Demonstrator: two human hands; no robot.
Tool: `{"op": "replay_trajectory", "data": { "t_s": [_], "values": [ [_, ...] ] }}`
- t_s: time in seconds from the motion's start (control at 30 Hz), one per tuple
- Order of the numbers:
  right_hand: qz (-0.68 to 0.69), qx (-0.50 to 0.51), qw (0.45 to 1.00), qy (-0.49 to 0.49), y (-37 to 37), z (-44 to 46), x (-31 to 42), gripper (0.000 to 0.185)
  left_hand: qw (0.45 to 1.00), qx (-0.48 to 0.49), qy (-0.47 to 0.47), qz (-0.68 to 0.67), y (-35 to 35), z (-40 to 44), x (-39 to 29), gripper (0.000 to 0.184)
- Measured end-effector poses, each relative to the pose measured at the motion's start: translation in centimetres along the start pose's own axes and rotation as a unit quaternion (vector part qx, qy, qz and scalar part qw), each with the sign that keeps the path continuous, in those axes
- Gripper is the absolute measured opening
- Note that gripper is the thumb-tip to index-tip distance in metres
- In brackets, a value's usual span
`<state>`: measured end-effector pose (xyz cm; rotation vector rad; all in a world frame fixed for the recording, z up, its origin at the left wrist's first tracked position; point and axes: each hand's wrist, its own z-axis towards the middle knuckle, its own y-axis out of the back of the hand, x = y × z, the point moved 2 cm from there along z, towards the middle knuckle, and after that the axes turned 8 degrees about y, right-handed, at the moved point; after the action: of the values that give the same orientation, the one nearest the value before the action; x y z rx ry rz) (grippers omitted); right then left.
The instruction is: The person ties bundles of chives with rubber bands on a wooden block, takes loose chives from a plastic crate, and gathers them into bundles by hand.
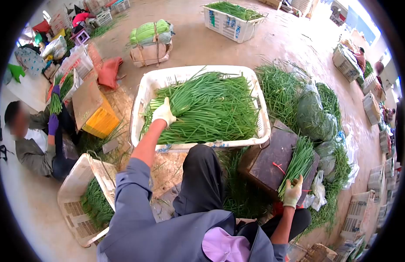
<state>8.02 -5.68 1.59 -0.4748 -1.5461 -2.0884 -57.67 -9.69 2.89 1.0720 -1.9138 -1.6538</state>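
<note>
My left hand (164, 112), in a pale glove, lies on the green stalks (211, 105) that fill the white crate (263, 118); its thumb points up and its other fingers are partly hidden at a bunch's pale ends. My right hand (292, 192), also gloved, is at the lower end of a bunch of green stalks (298, 161) with its fingers around the stalks. That bunch lies slanted on a dark box (265, 163). A red tie (279, 167) shows beside the bunch, and another red strand is near my right wrist.
A tilted white crate with greens (74, 196) stands at the lower left. A co-worker (36, 139) in purple gloves holds greens beside a yellow box (102, 121). Loose greens and plastic bags (309, 109) lie at the right. Farther off are a tied bundle (151, 43) and another crate (230, 27).
</note>
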Motion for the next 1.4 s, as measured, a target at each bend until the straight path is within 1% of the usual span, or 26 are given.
{"op": "replay_trajectory", "data": {
  "t_s": [0.07,0.17,0.23,0.3,0.33,0.37,0.43,0.5,0.53,0.57,0.63,0.7,0.73,0.77,0.8,0.83,0.9,0.93,1.03,1.07,1.1,1.17,1.27,1.3,1.37,1.4],
  "values": [
    [0.0,0.019,1.0,0.025,-0.5,-0.4,1.7,0.07,1.0,0.003,0.008,-0.01,3.6,-0.1,0.2,0.085],
    [0.01,0.076,0.995,0.067,-1.3,-0.3,4.0,0.066,0.995,-0.054,-0.006,-0.085,5.7,1.2,2.3,0.08],
    [0.044,0.157,0.985,0.062,-1.8,0.0,5.9,0.065,0.985,-0.052,-0.012,-0.167,5.9,1.1,4.1,0.078],
    [0.138,0.261,0.953,0.064,-2.5,0.4,9.5,0.058,0.942,0.005,-0.002,-0.335,4.7,1.5,5.9,0.071],
    [0.192,0.3,0.931,0.075,-3.3,0.7,11.3,0.057,0.899,0.049,0.004,-0.435,4.0,1.1,6.4,0.058],
    [0.245,0.337,0.905,0.087,-4.2,1.2,13.4,0.056,0.819,0.126,-0.027,-0.559,5.7,-1.9,5.1,0.048],
    [0.365,0.454,0.812,0.013,-4.6,2.2,20.9,0.056,0.783,0.124,0.002,-0.61,7.7,-6.3,3.4,0.045],
    [0.484,0.508,0.71,-0.054,-7.6,2.5,26.0,0.054,0.747,0.1,0.007,-0.657,7.6,-9.6,1.5,0.053],
    [0.51,0.532,0.672,-0.075,-9.1,2.4,28.3,0.055,0.74,0.104,0.058,-0.662,6.9,-11.1,0.7,0.052],
    [0.534,0.553,0.632,-0.095,-10.8,2.4,30.1,0.055,0.716,0.075,0.006,-0.694,4.9,-11.7,-0.4,0.054],
    [0.563,0.567,0.592,-0.107,-15.0,2.5,32.2,0.056,0.695,0.085,-0.006,-0.714,4.5,-15.9,-4.0,0.059],
    [0.63,0.521,0.563,-0.125,-16.4,2.5,34.5,0.054,0.724,0.083,-0.058,-0.683,1.2,-18.1,-7.0,0.061],
    [0.584,0.521,0.608,-0.131,-17.2,3.0,34.2,0.043,0.751,0.04,-0.107,-0.65,-1.1,-19.4,-8.8,0.068],
    [0.538,0.509,0.665,-0.095,-16.4,3.2,33.9,0.036,0.846,0.027,-0.069,-0.528,-1.3,-21.6,-9.7,0.074],
    [0.506,0.489,0.708,-0.062,-16.3,3.3,32.9,0.037,0.886,0.044,-0.004,-0.461,-2.4,-22.7,-11.0,0.085],
    [0.469,0.467,0.749,-0.031,-16.3,3.3,31.7,0.037,0.865,0.064,-0.041,-0.495,-3.0,-23.1,-12.2,0.1],
    [0.483,0.453,0.741,-0.115,-15.5,3.5,27.8,0.036,0.923,0.195,0.0,-0.331,-4.8,-23.8,-14.0,0.113],
    [0.48,0.457,0.736,-0.137,-14.7,3.8,25.9,0.033,0.915,0.23,-0.05,-0.327,-6.0,-24.2,-14.6,0.119],
    [0.498,0.452,0.708,-0.218,-12.2,4.3,20.6,0.026,0.814,0.331,-0.215,-0.427,-5.2,-26.8,-14.3,0.102],
    [0.506,0.444,0.71,-0.206,-11.1,4.3,19.4,0.026,0.78,0.326,-0.172,-0.506,-6.7,-27.2,-13.6,0.088],
    [0.511,0.438,0.714,-0.193,-10.2,4.4,18.2,0.026,0.795,0.283,-0.144,-0.518,-7.5,-26.9,-12.8,0.079],
    [0.516,0.446,0.699,-0.215,-7.9,3.8,16.5,0.03,0.703,0.351,-0.015,-0.619,-9.3,-25.1,-12.0,0.072],
    [0.53,0.492,0.677,-0.138,-5.9,3.4,15.7,0.042,0.625,0.368,0.038,-0.687,-8.0,-24.5,-13.8,0.074],
    [0.53,0.495,0.676,-0.132,-5.6,3.0,15.7,0.042,0.625,0.362,0.037,-0.69,-8.3,-23.9,-14.4,0.074],
    [0.544,0.485,0.683,-0.047,-3.6,2.4,16.7,0.048,0.461,0.489,-0.073,-0.737,-7.8,-23.2,-16.6,0.079],
    [0.551,0.491,0.674,-0.032,-3.0,2.0,17.3,0.053,0.458,0.487,-0.141,-0.73,-6.7,-23.2,-17.8,0.085]
  ]
}}
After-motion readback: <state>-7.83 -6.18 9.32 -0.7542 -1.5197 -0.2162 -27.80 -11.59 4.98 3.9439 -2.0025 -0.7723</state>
